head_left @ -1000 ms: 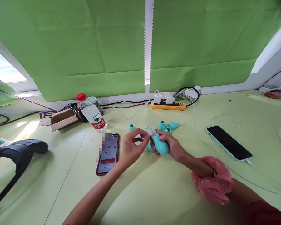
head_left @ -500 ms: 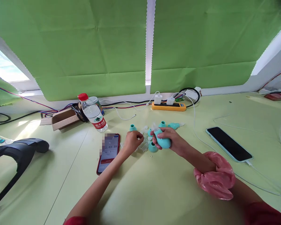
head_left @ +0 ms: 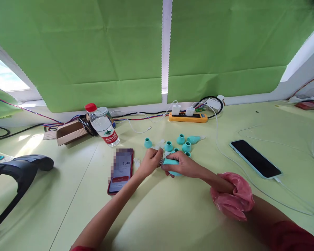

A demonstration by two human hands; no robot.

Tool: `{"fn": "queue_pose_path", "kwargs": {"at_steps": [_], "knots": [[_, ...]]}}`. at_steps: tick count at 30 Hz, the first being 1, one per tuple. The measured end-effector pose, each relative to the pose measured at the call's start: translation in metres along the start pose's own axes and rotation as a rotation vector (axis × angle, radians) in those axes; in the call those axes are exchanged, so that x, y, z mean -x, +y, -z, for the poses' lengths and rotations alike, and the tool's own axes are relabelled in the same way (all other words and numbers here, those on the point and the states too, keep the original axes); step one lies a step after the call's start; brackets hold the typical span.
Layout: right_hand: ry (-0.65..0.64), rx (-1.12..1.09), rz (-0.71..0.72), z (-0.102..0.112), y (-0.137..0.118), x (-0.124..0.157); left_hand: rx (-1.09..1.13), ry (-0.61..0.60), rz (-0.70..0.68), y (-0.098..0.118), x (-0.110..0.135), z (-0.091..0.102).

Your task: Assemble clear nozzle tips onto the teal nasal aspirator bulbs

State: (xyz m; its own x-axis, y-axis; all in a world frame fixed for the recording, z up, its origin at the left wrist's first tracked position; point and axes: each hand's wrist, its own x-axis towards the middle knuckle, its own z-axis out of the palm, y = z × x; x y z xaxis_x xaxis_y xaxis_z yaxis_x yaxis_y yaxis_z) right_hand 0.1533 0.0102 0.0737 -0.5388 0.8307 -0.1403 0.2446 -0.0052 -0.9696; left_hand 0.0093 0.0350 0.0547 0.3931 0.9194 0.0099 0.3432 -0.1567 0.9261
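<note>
My right hand (head_left: 181, 165) is closed round a teal rubber bulb (head_left: 170, 162) that lies sideways, its clear nozzle end pointing left. My left hand (head_left: 151, 161) pinches at that clear end, fingers closed on a small clear part I can barely make out. Both hands hover just above the pale green table (head_left: 172, 216). Behind them stand several loose teal bulbs and caps (head_left: 181, 143), one apart at the left (head_left: 147, 142), with small clear pieces (head_left: 161, 142) scattered among them.
A red-cased phone (head_left: 121, 170) showing a timer lies left of my hands. A water bottle (head_left: 102, 126), a cardboard box (head_left: 70, 134) and an orange power strip (head_left: 187, 118) stand at the back. A dark phone (head_left: 255, 159) charges at right. A black handle (head_left: 14, 174) juts in at left.
The bulb has tipped from upright to lying sideways and dropped closer to the table. My left hand came back to its clear end after reaching among the small clear pieces.
</note>
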Motion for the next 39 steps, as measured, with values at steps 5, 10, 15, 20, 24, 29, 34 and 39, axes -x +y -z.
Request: {"fn": "queue_pose_path", "kwargs": {"at_steps": [5, 10, 15, 20, 24, 29, 34, 39], "knots": [[-0.187, -0.125, 0.092, 0.011, -0.008, 0.005, 0.007, -0.070, 0.019, -0.005, -0.006, 0.006], [0.095, -0.161, 0.171, 0.022, -0.013, 0.010, -0.146, 0.101, -0.002, -0.018, -0.016, 0.011], [0.366, -0.087, 0.226, 0.050, -0.006, 0.002, -0.769, 0.193, -0.188, -0.042, -0.020, 0.004], [0.693, 0.163, 0.282, 0.093, 0.035, -0.027, -0.999, 0.119, -0.300, -0.050, -0.019, 0.000], [0.812, 0.281, 0.225, 0.122, 0.073, -0.044, -1.143, -0.005, -0.349, -0.050, -0.015, -0.003], [0.898, 0.420, 0.209, 0.140, 0.091, -0.045, -1.227, -0.148, -0.224, -0.043, -0.006, -0.006], [0.898, 0.593, 0.071, 0.145, 0.099, -0.042, -1.259, -0.211, -0.137, -0.031, 0.005, -0.007], [0.911, 0.742, -0.083, 0.150, 0.102, -0.038, -1.336, -0.214, -0.124, -0.023, 0.013, -0.011]]}}
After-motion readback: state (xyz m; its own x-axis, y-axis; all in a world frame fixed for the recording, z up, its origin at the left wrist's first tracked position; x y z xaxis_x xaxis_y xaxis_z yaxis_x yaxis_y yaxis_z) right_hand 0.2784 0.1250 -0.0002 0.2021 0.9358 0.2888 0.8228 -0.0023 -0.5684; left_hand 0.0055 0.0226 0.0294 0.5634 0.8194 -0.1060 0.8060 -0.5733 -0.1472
